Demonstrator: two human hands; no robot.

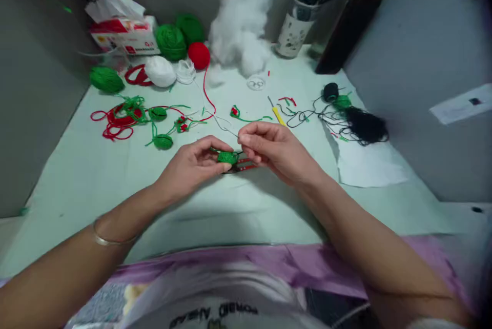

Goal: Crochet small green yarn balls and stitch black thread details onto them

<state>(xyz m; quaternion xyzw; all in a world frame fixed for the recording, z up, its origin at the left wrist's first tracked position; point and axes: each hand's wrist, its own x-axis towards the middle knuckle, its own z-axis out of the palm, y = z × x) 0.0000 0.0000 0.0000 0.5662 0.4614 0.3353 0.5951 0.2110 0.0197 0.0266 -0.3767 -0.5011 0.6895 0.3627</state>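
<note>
My left hand [196, 161] pinches a small green crocheted piece [227, 157] just above the pale green table [96, 175]. My right hand [269, 148] is closed beside it, its fingertips pinched on a thin needle or thread that runs up and left from them. Something red and dark [243, 166] lies under the piece, between both hands. Thin white thread [219, 121] trails from the fingers toward the yarn at the back.
Green yarn balls [171, 41], a red ball [199, 55] and a white one [160, 70] sit at the back left by a tissue pack [123, 29]. White stuffing [242, 26], a tool cup [298, 26], black yarn [365, 125], loose red and green strands [123, 114] and a yellow-handled hook [277, 114] surround the hands.
</note>
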